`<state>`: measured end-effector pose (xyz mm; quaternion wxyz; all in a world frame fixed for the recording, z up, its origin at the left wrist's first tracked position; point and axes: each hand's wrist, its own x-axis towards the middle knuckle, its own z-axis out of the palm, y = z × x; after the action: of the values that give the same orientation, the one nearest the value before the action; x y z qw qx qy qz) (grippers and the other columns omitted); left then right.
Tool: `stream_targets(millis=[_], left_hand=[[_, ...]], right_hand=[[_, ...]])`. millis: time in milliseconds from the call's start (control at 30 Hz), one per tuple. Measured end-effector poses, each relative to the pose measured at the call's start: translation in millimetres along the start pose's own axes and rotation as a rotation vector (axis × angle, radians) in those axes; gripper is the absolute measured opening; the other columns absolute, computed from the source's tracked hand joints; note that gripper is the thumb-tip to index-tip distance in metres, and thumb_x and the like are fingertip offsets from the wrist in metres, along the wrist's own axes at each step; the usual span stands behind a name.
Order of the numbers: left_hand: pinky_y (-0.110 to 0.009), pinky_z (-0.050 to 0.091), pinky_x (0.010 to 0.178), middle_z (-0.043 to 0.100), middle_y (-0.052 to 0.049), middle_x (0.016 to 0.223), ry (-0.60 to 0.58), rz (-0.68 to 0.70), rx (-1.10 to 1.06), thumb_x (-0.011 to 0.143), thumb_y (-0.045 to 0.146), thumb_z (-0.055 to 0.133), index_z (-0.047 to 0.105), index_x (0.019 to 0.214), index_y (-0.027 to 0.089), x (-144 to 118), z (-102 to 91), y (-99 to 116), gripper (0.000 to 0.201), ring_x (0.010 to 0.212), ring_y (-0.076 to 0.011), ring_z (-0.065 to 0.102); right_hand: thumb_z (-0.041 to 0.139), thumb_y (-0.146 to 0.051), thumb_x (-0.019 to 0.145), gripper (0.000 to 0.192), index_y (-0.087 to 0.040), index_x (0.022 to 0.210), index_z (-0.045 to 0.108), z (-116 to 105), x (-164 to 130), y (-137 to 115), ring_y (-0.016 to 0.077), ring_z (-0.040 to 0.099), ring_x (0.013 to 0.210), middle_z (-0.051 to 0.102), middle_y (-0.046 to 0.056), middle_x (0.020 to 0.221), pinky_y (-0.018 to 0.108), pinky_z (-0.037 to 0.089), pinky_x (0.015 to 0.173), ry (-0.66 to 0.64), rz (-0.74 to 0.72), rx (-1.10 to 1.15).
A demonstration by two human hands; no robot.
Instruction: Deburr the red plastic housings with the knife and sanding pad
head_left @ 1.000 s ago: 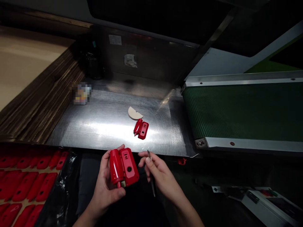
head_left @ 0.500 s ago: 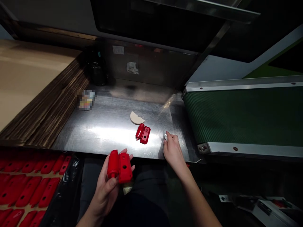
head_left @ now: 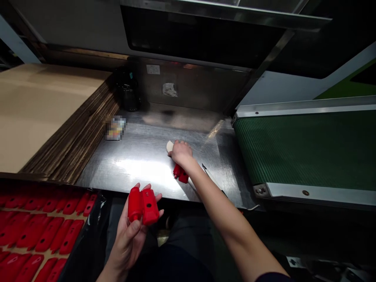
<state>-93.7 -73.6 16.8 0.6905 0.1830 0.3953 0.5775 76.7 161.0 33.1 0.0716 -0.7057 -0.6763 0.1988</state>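
Note:
My left hand [head_left: 129, 235] holds a red plastic housing [head_left: 143, 203], a cylinder joined to a flat block, in front of the steel table [head_left: 138, 160]. My right hand [head_left: 181, 152] reaches over the table and its fingers close over a cream half-round piece [head_left: 169, 146], most of which is hidden. A second, smaller-looking red housing [head_left: 180, 174] lies on the table just under my right wrist. A thin metal blade tool [head_left: 209, 173] lies on the table to the right of my forearm.
A green conveyor belt [head_left: 305, 149] runs along the right. A stack of cardboard sheets [head_left: 49, 113] sits at the left, with a dark cup [head_left: 129, 94] behind it. Several red housings fill a tray [head_left: 32, 231] at lower left. A blurred small item [head_left: 115, 128] lies on the table.
My right hand set the blade tool down on the table, then moved left onto the cream piece. My left hand kept the red housing and turned it a little.

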Motion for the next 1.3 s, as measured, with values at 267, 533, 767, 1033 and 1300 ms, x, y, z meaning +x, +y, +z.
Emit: stream_targets(millis=[267, 533, 767, 1033, 1300], left_hand=[[-0.057, 0.056, 0.115, 0.038, -0.007, 0.176, 0.098, 0.126, 0.031, 0.086, 0.044, 0.087, 0.054, 0.150, 0.041, -5.9, -8.3, 9.5, 0.072, 0.155, -0.0459, 0.044], [-0.046, 0.066, 0.103, 0.031, -0.012, 0.179, 0.120, 0.269, 0.130, 0.076, 0.023, 0.097, 0.056, 0.144, 0.038, 18.4, -8.9, 3.2, 0.081, 0.134, -0.0419, 0.068], [-0.030, 0.068, 0.094, 0.042, -0.013, 0.173, 0.152, 0.344, 0.182, 0.066, 0.014, 0.103, 0.062, 0.139, 0.035, 21.2, -13.3, -3.1, 0.086, 0.124, -0.0339, 0.076], [-0.038, 0.068, 0.097, 0.034, -0.013, 0.177, 0.148, 0.356, 0.139, 0.066, 0.016, 0.103, 0.061, 0.140, 0.037, 19.3, -16.9, 0.5, 0.087, 0.126, -0.0384, 0.074], [-0.035, 0.067, 0.098, 0.038, -0.011, 0.175, 0.157, 0.348, 0.149, 0.068, 0.013, 0.101, 0.062, 0.140, 0.037, 21.5, -18.5, 1.4, 0.085, 0.125, -0.0348, 0.075]], right_hand=[[0.047, -0.047, 0.113, 0.035, -0.017, 0.117, 0.063, -13.1, -71.9, -2.9, 0.0263, 0.071, 0.102, 0.074, 0.011, 0.109, 0.037, 0.053, 0.091, 0.008, -0.193, 0.306], [0.051, -0.032, 0.099, 0.021, -0.021, 0.117, 0.052, 26.4, -203.6, -12.8, 0.0205, 0.066, 0.062, 0.070, 0.001, 0.080, 0.029, 0.040, 0.058, -0.185, -0.280, 0.703], [0.044, -0.032, 0.100, 0.013, -0.023, 0.107, 0.050, 29.6, -197.8, -11.4, 0.0202, 0.061, 0.053, 0.060, -0.003, 0.066, 0.030, 0.029, 0.052, -0.067, -0.330, 0.517], [0.044, -0.030, 0.100, 0.014, -0.023, 0.108, 0.053, 26.7, -195.3, -17.8, 0.0189, 0.060, 0.052, 0.058, -0.005, 0.065, 0.029, 0.031, 0.051, -0.056, -0.351, 0.504], [0.046, -0.028, 0.098, 0.018, -0.022, 0.112, 0.056, 32.5, -192.9, -18.5, 0.0184, 0.058, 0.050, 0.053, -0.006, 0.063, 0.029, 0.029, 0.050, -0.037, -0.365, 0.534]])
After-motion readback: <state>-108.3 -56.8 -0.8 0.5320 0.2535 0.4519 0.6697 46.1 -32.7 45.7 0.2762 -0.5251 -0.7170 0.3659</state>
